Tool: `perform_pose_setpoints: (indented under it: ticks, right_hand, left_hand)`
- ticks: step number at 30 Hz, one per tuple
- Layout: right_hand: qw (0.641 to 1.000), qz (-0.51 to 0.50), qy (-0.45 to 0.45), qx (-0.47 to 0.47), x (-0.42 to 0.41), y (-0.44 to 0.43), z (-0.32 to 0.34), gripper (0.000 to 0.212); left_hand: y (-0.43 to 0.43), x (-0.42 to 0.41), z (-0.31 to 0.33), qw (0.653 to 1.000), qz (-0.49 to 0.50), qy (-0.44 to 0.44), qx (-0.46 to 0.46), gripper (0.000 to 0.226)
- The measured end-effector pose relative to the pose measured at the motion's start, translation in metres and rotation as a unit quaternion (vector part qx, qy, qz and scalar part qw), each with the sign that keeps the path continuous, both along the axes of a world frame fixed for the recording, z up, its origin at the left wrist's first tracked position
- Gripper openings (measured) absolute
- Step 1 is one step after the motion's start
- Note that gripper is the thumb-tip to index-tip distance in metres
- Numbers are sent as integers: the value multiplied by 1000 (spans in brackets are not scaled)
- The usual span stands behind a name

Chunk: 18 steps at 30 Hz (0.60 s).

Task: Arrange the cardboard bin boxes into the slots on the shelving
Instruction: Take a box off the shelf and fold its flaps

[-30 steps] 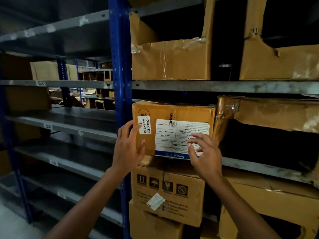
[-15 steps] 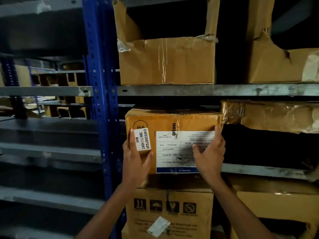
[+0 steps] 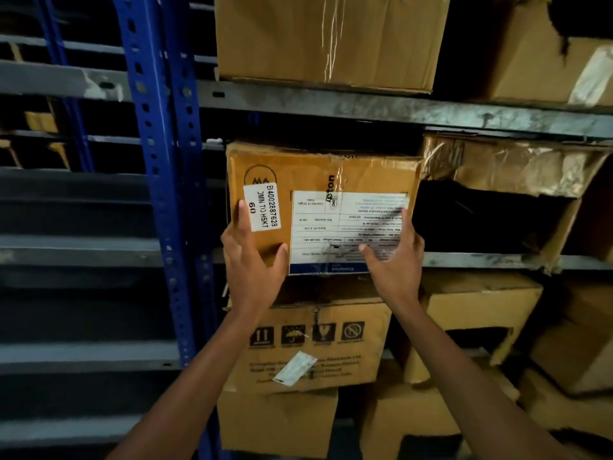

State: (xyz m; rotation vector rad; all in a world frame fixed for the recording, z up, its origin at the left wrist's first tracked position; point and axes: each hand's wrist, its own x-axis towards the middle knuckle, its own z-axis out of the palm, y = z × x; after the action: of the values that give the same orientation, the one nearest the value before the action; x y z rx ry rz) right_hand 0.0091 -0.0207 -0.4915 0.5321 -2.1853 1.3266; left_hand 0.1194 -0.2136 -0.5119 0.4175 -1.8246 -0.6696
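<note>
A sealed cardboard box [image 3: 318, 180] with a white barcode sticker and a large printed label sits in the leftmost slot of the middle shelf [image 3: 481, 260], beside the blue upright [image 3: 159, 180]. My left hand [image 3: 253, 260] lies flat on its lower left face, fingers straight, thumb spread under the sticker. On the lower right of the label my right hand [image 3: 394, 257] presses with straight fingers along the box's right edge. The box front stands about level with the shelf's edge.
A torn, taped open box [image 3: 507, 167] fills the slot to the right. More cardboard boxes [image 3: 328, 38] stand on the shelf above, and a box with handling symbols [image 3: 318, 346] sits below. Grey shelves of the neighbouring bay [image 3: 73, 247] run off to the left.
Both hands moved from the box's front to its lower corners and pressed it deeper into the slot. The camera came closer and tilted up.
</note>
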Motion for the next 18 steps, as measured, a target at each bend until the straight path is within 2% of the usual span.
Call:
perform_pose_setpoints:
  ticks: [3, 5, 8, 11, 13, 18]
  right_hand:
    - [1000, -2, -6, 16, 9, 8, 1, 100]
    - [1000, 1, -8, 15, 18, 12, 1, 102]
    - [999, 27, -16, -8, 30, 20, 3, 106]
    - [998, 59, -24, -20, 43, 34, 4, 110]
    - [997, 73, -14, 1, 51, 48, 3, 112]
    - [993, 102, 25, 60, 71, 86, -2, 120]
  left_hand:
    - [5, 11, 3, 1000, -20, 1, 10, 110]
    - [10, 21, 3, 999, -39, -30, -1, 123]
    - [17, 34, -2, 986, -36, -145, -71, 146]
    - [24, 45, -9, 963, 24, -207, -171, 145]
    - [30, 51, -13, 956, 64, -183, -218, 139]
    - [55, 71, -20, 963, 109, -119, -217, 128]
